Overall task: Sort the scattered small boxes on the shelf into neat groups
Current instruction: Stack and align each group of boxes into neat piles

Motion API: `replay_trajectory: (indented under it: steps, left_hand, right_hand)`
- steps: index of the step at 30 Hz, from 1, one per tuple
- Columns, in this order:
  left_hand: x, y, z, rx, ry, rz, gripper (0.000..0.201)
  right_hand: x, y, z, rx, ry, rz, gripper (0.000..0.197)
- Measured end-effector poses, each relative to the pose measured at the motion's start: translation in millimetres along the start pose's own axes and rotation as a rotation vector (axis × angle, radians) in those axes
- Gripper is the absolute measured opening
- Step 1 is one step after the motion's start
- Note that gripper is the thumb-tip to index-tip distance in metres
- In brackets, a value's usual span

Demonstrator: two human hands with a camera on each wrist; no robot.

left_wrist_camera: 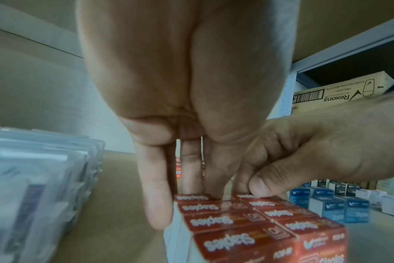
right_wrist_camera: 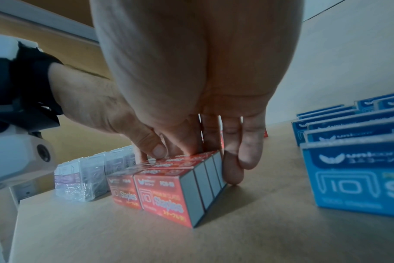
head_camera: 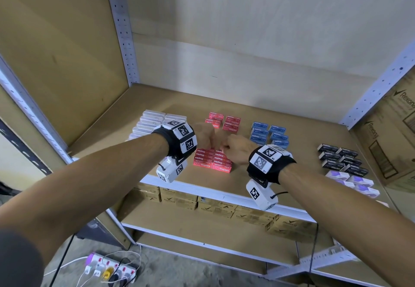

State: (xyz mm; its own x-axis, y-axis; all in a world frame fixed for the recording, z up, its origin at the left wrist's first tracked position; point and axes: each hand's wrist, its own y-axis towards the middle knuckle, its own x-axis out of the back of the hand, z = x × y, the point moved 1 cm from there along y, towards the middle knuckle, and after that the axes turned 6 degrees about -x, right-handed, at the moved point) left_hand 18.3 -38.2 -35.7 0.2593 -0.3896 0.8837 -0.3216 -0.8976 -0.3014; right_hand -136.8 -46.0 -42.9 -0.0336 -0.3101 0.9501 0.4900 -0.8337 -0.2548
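Observation:
A block of red staples boxes point(head_camera: 213, 163) stands in two rows near the front of the shelf point(head_camera: 280, 181). Both hands meet at its far end. My left hand point(head_camera: 207, 139) reaches down, and its thumb and fingers pinch the far left red box point(left_wrist_camera: 191, 198). The little finger hangs beside the block point(left_wrist_camera: 247, 231). My right hand point(head_camera: 226, 148) pinches the far right red box point(left_wrist_camera: 261, 200) with thumb on top and curled fingers behind. In the right wrist view its little finger point(right_wrist_camera: 233, 172) touches the shelf beside the block point(right_wrist_camera: 169, 186).
A second red group point(head_camera: 224, 121) lies further back. Clear plastic boxes point(head_camera: 152, 122) stand left, blue boxes point(head_camera: 269, 134) right, then black boxes point(head_camera: 341, 158) and white-purple ones point(head_camera: 352, 181). Rexona cartons point(head_camera: 393, 134) stand far right, with more cartons point(head_camera: 213, 206) on the lower shelf.

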Motion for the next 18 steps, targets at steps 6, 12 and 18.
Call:
replay_trajectory:
  steps: [6,12,18]
  left_hand:
    - [-3.3,0.1,1.5,0.014,-0.025,-0.009,0.023]
    - [-0.5,-1.1,-1.4,0.009,-0.023,-0.009,0.023]
    - [16.2,0.2,-6.6,0.056,-0.021,0.013,0.025]
  right_hand:
    - [-0.5,1.2,1.2,-0.017,-0.012,0.003,0.033]
    - [2.2,-0.2,2.8,0.006,-0.013,0.027,0.032]
    - [17.4,1.4,-1.6,0.023,-0.025,-0.01,0.027]
